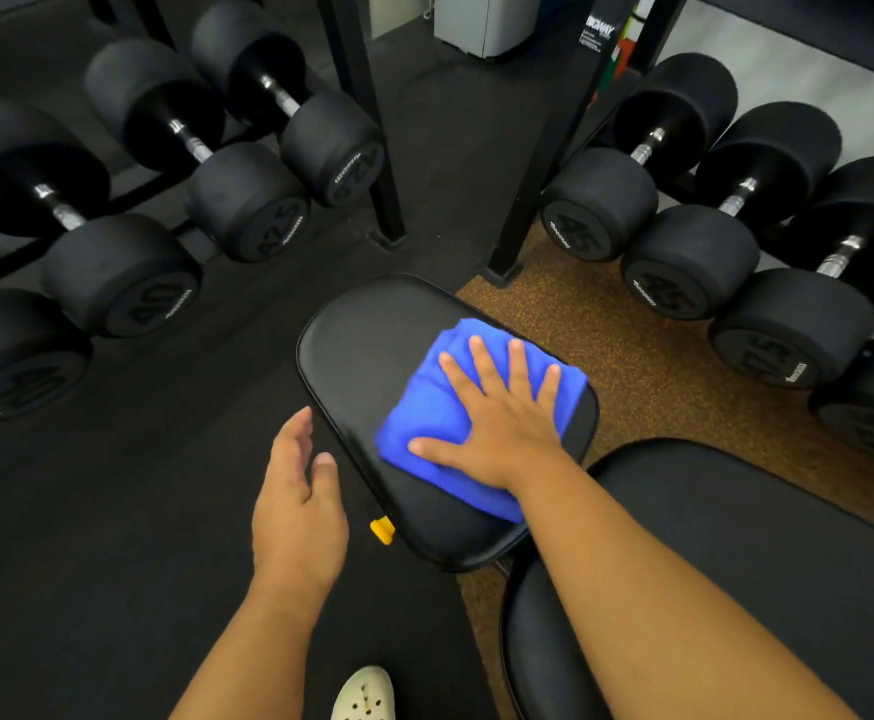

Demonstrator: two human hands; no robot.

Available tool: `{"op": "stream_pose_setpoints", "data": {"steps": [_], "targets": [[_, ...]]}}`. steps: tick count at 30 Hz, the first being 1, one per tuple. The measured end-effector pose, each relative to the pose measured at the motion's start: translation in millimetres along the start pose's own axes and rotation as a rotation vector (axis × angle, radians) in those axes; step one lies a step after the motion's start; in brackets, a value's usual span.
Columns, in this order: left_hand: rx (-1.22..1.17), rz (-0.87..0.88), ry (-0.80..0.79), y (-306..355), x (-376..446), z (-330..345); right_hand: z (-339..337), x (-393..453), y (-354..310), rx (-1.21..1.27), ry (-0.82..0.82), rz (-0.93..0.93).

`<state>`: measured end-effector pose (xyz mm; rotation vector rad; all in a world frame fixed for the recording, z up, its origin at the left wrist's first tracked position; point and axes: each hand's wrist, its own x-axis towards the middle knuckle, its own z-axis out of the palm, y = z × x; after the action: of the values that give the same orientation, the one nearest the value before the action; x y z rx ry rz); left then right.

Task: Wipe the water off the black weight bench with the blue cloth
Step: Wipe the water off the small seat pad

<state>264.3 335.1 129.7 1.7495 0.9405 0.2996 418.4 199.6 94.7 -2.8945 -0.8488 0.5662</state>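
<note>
Wiping the seat pad of the black weight bench with the blue cloth.

Right hand spread flat, fingers straight and wide, pressing the folded cloth onto the right half of the pad. Left hand relaxed and holding nothing, hovering just beside the pad's left edge. Cloth probably soft, light and limp, likely to bunch or slide on the slick padding; best worked under a flat palm at its middle, or pinched at a folded edge to lift. No water plainly visible on the bare pad.
</note>
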Motion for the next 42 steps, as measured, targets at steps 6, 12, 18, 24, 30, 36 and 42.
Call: {"op": "stream_pose_setpoints", "data": {"steps": [6,12,18,24,30,36,42], "targets": [[-0.008,0.012,0.046,2.7,3.1,-10.3,5.3,19.2,-68.6,-0.057,-0.021,-0.203],[-0.012,0.005,0.053,12.6,-4.7,-6.8,24.9,-26.2,-86.1,-0.240,-0.024,-0.424],[0.017,0.002,0.021,15.6,-6.7,-1.7,57.7,-95.9,-39.9,-0.248,-0.051,-0.500],[-0.001,0.002,0.058,18.0,7.8,-16.6,32.6,-52.3,-76.7,-0.228,-0.065,-0.502],[0.018,0.019,0.077,17.5,18.8,-30.0,13.5,31.8,-126.9,-0.274,-0.051,-0.483],[0.041,0.024,0.046,11.6,10.1,-32.3,21.1,-7.4,-102.5,-0.214,-0.030,-0.547],[0.099,-0.005,0.008,4.8,-7.4,-37.6,33.5,-78.5,-46.6,-0.155,-0.128,-0.676]]}}
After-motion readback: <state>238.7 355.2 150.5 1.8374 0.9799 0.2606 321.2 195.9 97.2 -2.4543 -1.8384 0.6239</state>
